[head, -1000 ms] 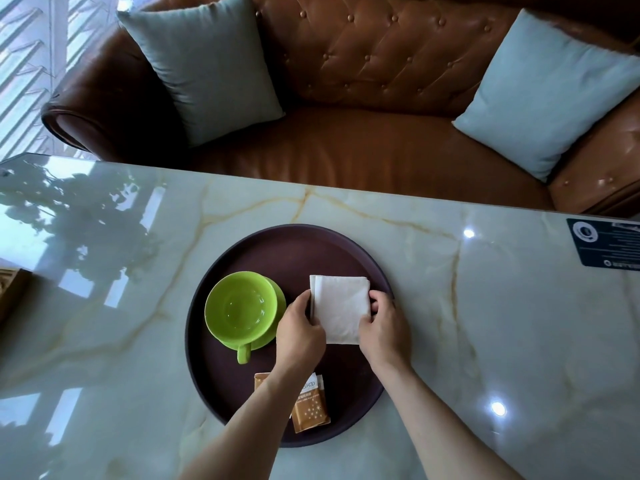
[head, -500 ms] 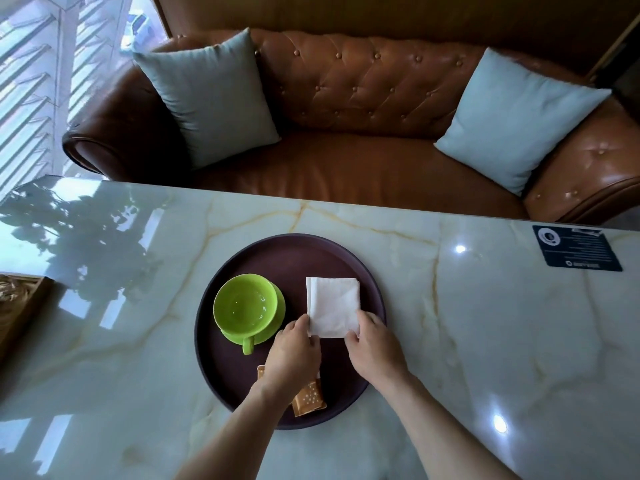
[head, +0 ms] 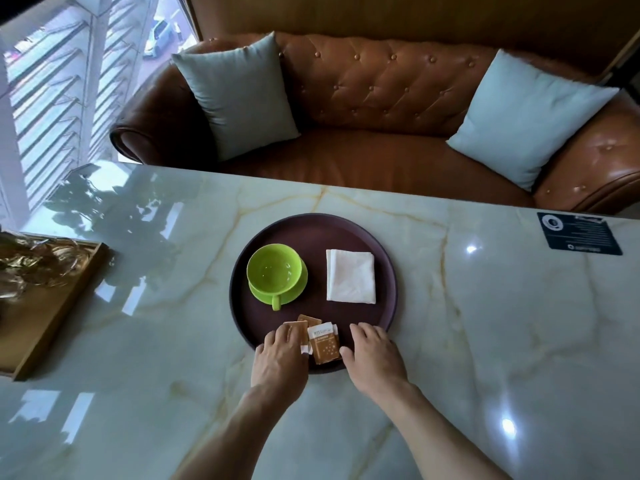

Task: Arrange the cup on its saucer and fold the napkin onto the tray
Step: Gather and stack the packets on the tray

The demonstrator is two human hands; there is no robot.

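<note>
A round dark brown tray point(head: 348, 233) lies on the marble table. On its left half a green cup point(head: 273, 270) stands on a green saucer point(head: 299, 288), handle toward me. A white napkin point(head: 350, 276), folded into a square, lies flat on the tray's right half with no hand on it. At the tray's near edge lie brown sachets point(head: 323, 344). My left hand point(head: 282, 355) rests on the left sachets, fingers spread over them. My right hand point(head: 374, 355) sits just right of the sachets on the tray rim, fingers apart, holding nothing.
A wooden tray point(head: 65, 299) with a golden ornament stands at the table's left edge. A dark card point(head: 578, 233) lies at the far right. Behind the table is a brown leather sofa point(head: 381, 98) with two pale cushions.
Both hands have let go of the folded napkin and drawn back toward me to the sachets at the tray's near edge. The camera has pulled back and tilted up.
</note>
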